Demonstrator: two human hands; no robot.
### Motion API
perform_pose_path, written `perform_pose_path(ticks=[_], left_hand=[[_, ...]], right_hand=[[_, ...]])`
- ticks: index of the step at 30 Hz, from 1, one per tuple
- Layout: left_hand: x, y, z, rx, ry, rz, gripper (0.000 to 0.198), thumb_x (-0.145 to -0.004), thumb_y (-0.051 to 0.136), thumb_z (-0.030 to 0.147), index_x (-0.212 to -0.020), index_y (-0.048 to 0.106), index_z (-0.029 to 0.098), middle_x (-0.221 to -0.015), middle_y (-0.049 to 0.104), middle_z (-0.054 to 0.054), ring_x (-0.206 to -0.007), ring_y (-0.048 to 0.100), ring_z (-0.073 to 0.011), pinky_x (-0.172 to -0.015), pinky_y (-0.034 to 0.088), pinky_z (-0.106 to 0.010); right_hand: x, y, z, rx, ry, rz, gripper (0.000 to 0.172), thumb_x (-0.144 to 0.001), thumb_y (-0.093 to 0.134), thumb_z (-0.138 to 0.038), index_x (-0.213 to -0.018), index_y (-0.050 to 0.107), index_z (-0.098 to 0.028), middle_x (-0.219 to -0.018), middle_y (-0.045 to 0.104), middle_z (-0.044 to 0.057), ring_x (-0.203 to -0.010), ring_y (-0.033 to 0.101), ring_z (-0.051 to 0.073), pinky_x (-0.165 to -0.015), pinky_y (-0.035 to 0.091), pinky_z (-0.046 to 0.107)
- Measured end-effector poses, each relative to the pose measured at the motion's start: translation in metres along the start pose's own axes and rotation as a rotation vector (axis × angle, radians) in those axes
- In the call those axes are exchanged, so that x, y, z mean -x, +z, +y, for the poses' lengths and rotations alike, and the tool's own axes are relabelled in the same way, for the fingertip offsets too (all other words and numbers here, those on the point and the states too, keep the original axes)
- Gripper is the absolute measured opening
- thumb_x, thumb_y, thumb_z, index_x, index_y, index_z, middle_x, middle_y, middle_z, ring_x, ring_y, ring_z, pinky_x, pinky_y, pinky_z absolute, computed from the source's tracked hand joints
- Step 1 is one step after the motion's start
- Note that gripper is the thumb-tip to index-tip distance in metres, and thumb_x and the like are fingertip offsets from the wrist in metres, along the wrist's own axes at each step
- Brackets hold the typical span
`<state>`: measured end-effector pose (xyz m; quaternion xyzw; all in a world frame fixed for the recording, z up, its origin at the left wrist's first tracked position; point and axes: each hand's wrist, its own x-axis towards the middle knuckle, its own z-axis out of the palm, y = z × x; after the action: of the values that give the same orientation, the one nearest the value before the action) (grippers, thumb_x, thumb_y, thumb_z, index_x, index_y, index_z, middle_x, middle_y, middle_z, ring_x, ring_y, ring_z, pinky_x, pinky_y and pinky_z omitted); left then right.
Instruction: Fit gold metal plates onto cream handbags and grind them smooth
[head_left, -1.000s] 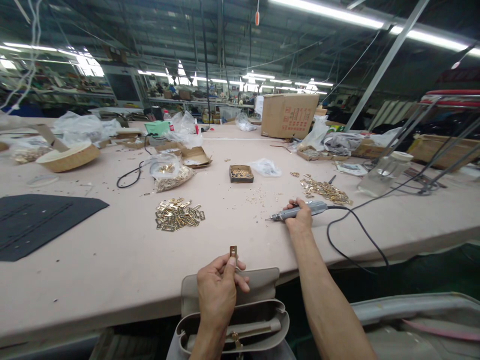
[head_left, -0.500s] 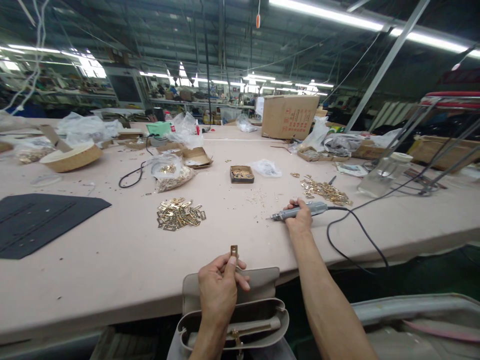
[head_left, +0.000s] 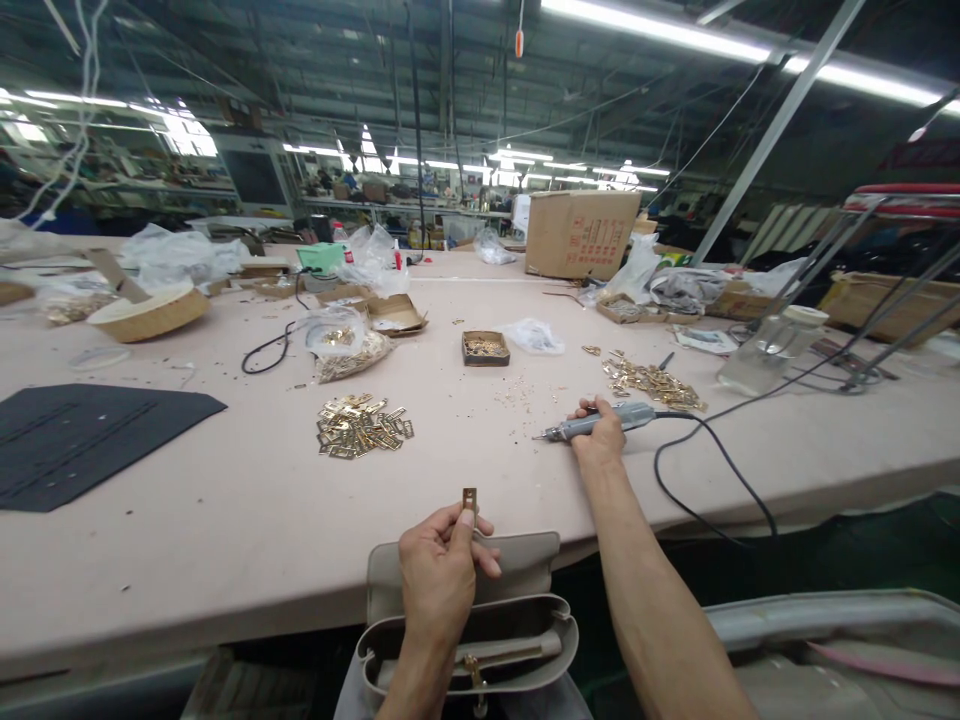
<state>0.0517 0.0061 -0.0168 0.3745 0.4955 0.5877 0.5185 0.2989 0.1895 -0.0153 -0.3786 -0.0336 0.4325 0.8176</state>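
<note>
Between the thumb and fingers of my left hand [head_left: 442,560] is a small gold metal plate [head_left: 469,497] with a slot and a hole, held upright. Below that hand an open beige handbag [head_left: 525,610] rests at the table's front edge, its flap raised against the edge and gold hardware hanging inside. My right hand [head_left: 598,437] is wrapped round a grey electric screwdriver [head_left: 634,414], whose bit points left just above or on the tabletop; I cannot tell which. Near that bit lie scattered tiny screws [head_left: 525,398]. A pile of gold plates [head_left: 360,428] lies to the left.
A small box of screws [head_left: 485,348] stands mid-table. More gold pieces [head_left: 651,382] lie at the right, beside a clear jar [head_left: 776,350]. The screwdriver's black cord [head_left: 720,450] loops rightward. A dark sheet [head_left: 97,440], a tape roll [head_left: 154,315] and a large carton [head_left: 581,235] are further off.
The view has shifted very slightly. Both hands keep their places and grips, with the gold plate and the screwdriver hardly moved.
</note>
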Motion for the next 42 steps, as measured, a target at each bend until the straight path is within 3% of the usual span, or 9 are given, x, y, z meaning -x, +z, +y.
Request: perform_pose_path(ticks=[23, 42], left_hand=[[0.0041, 0.0017, 0.0067, 0.031, -0.018, 0.002, 0.033, -0.084, 0.071, 0.045, -0.08, 0.073, 0.012, -0.052, 0.067, -0.001, -0.037, 0.057, -0.015, -0.061, 0.065, -0.036], [0.0031, 0.0006, 0.003, 0.029, -0.014, -0.003, 0.034, -0.084, 0.072, 0.046, -0.083, 0.073, 0.012, -0.052, 0.067, -0.002, -0.037, 0.058, -0.0158, -0.061, 0.066, -0.039]], right_hand=[[0.003, -0.0011, -0.0038, 0.031, -0.066, 0.123, 0.019, -0.089, 0.066, -0.017, -0.081, 0.049, -0.019, -0.074, 0.064, 0.0, -0.049, 0.054, 0.009, -0.044, 0.051, 0.023], [0.0031, -0.0018, -0.0047, 0.027, -0.061, 0.103, 0.019, -0.089, 0.065, -0.018, -0.081, 0.049, -0.019, -0.071, 0.063, -0.002, -0.047, 0.053, 0.008, -0.043, 0.051, 0.021]])
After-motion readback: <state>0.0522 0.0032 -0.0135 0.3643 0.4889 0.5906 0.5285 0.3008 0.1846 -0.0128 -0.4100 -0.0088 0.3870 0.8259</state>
